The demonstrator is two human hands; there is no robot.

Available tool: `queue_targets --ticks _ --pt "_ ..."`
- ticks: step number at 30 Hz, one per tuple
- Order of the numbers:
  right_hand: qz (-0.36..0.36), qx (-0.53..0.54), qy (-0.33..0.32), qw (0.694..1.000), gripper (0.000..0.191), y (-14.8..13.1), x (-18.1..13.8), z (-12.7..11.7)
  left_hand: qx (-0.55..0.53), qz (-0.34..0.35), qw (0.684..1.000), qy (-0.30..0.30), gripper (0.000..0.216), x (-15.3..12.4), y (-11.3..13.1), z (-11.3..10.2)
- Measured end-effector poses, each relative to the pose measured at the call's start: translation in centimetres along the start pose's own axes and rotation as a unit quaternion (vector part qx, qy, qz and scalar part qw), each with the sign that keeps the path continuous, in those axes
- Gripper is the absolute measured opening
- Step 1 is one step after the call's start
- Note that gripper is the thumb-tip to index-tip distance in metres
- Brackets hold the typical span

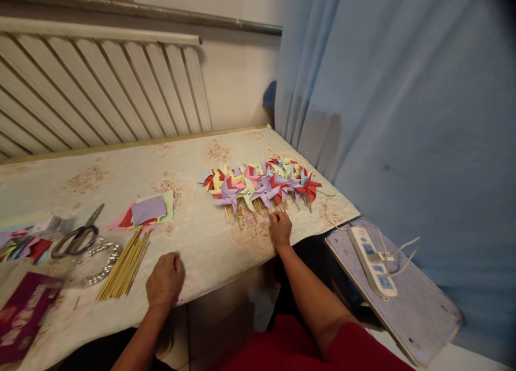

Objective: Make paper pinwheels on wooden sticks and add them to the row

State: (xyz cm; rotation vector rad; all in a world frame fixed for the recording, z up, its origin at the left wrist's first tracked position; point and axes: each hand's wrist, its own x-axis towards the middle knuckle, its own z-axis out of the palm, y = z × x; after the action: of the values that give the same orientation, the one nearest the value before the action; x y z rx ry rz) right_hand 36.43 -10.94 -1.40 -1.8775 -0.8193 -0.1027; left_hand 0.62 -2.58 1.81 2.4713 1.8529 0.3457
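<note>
A row of several paper pinwheels [262, 184] in red, purple, yellow and blue lies on the patterned table cover [121, 172], their wooden sticks pointing toward me. My right hand [279, 228] rests at the stick ends of that row, fingers curled on them. My left hand [165, 279] lies near the table's front edge as a loose fist, with nothing seen in it. A bundle of bamboo sticks [124, 266] lies just left of that hand. Above the sticks sits a small stack of coloured paper squares [149, 211].
Black-handled scissors [78, 235] and a clear tape roll [97, 263] lie at the left, beside paper scraps [24, 247] and a dark red packet [22, 314]. A radiator [100, 86] stands behind the table. A white power strip [373, 261] rests on a grey board at the right, before a blue curtain [403, 118].
</note>
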Motion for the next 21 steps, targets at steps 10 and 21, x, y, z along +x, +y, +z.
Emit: queue_targets --ticks 10,21 --pt "-0.015 -0.024 0.008 1.0 0.013 -0.07 -0.29 -0.03 0.0 -0.007 1.0 -0.009 0.03 0.0 0.15 -0.36" --pt "-0.039 -0.091 0.004 0.995 0.013 0.6 -0.63 0.57 0.001 -0.003 1.0 0.001 0.029 0.05 0.05 -0.08"
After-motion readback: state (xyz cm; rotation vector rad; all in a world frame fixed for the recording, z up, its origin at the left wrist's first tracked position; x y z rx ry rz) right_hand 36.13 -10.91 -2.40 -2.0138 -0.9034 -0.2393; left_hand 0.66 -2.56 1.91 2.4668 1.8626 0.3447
